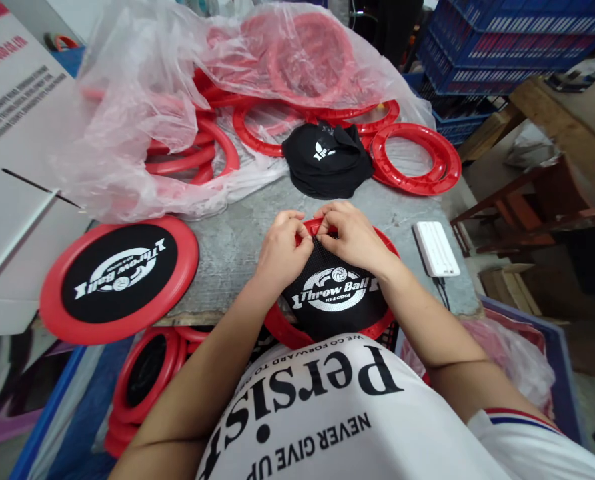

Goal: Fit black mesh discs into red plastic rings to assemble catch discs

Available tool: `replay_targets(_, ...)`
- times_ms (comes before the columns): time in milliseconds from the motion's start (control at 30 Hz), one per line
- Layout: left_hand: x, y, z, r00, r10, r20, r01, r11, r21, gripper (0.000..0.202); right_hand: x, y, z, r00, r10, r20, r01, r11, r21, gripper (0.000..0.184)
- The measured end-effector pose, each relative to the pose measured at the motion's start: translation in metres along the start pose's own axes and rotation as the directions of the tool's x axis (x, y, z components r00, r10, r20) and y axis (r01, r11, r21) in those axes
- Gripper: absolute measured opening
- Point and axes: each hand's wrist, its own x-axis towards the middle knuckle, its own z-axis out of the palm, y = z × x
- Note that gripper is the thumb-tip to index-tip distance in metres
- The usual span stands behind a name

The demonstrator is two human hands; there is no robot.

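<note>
Against my body at the table's front edge rests a red ring (388, 248) with a black mesh disc (335, 313) inside it, printed "Throw Ball". My left hand (286, 248) pinches the disc's far edge by the ring's rim. Close beside it, my right hand (350, 233) pinches the same fabric edge, fingertips bent inward. A finished-looking red ring with a black centre, a throw disc (185, 267), lies to the left. Beyond my hands sits a stack of black fabric discs (325, 163).
Loose red rings (447, 167) lie at the back right. A clear plastic bag (142, 93) of red rings covers the back. A white power bank (435, 248) with a cable lies right. Below left are stacked discs (122, 393); blue crates (477, 53) stand behind.
</note>
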Motion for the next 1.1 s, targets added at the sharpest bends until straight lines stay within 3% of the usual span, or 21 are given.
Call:
replay_targets(200,0.006,0.001,0.003,0.999,-0.053,0.002,0.053,0.998,0.035,0.021,0.002,-0.004,0.004,0.999,0.044,0.016,-0.044,0.998,-0.041,0.017)
replay_targets(333,0.004,-0.002,0.000,0.999,-0.009,0.035,0.009,1.000,0.013,0.015,0.002,-0.002,0.003,0.999,0.034,0.014,-0.034,0.998,-0.044,0.014)
replay_targets(433,-0.005,-0.010,-0.003,0.998,0.015,0.067,-0.016,1.000,0.005,0.006,-0.003,0.010,-0.003,1.000,0.030,0.006,-0.030,0.998,-0.051,0.008)
replay_targets(633,-0.023,-0.024,0.006,0.995,-0.067,0.080,0.069,0.997,-0.026,0.028,-0.014,0.036,-0.018,0.999,0.040,0.017,-0.039,0.999,-0.022,0.026)
replay_targets(733,-0.022,-0.021,0.011,0.998,-0.023,0.050,0.025,0.998,-0.055,0.024,-0.011,0.032,-0.023,0.999,0.015,0.033,-0.013,0.998,-0.058,0.025)
replay_targets(900,-0.017,-0.013,0.010,0.997,0.064,0.048,-0.062,0.997,-0.047,0.017,-0.002,0.018,-0.028,0.996,-0.011,0.093,0.022,0.993,-0.113,0.006)
replay_targets(1100,-0.014,-0.010,0.008,0.987,0.151,0.059,-0.150,0.988,-0.025,0.015,-0.003,0.019,-0.027,0.997,-0.026,0.073,0.031,0.997,-0.066,0.006)
